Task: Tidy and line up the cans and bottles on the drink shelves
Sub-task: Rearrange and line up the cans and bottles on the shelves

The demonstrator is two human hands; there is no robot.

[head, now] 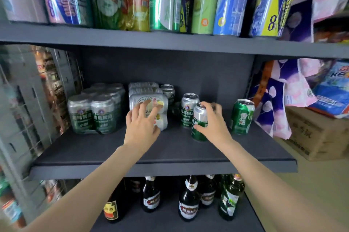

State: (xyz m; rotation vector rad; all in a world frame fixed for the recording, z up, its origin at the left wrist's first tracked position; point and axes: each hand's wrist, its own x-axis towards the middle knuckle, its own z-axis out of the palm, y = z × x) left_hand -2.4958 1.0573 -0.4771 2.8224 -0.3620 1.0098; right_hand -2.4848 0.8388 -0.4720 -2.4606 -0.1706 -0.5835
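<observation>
Gripping a green and silver can [199, 122] with my right hand [213, 120], fingers wrapped around its side, I am holding it tilted on the middle shelf [170, 153], just in front of a matching upright can [189, 110]. My left hand [142, 121] is reaching with fingers spread, holding nothing, toward the wrapped silver pack [147, 99]. A shrink-wrapped can pack [94, 111] is standing further left, a lone green can [242, 116] to the right. The step in hand appears to be lining up loose cans; next, the held can needs setting upright beside its match.
</observation>
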